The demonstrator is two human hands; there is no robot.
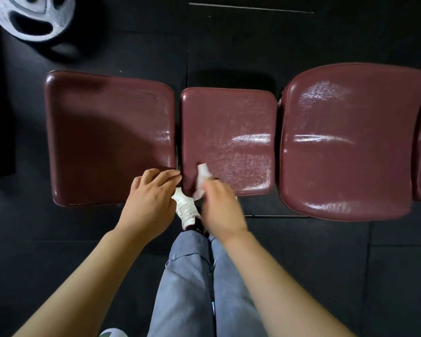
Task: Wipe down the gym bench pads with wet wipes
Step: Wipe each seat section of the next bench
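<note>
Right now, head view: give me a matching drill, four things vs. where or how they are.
Things:
1. wipe
2. left hand
3. weight plate
4. middle pad

States:
A. on the floor, far left
B. pinched in the right hand
C. glossy with streaks
D. resting on the left pad, at its near right corner

Pairs: 1-B, 2-D, 3-A, 4-C

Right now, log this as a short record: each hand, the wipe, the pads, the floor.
left hand: rests on near right corner of left pad, fingers at the gap
right hand: grips wet wipe
wet wipe: on near left corner of middle pad
right pad: glossy sheen
left pad: duller, partly shadowed
floor: weight plate far left
</note>
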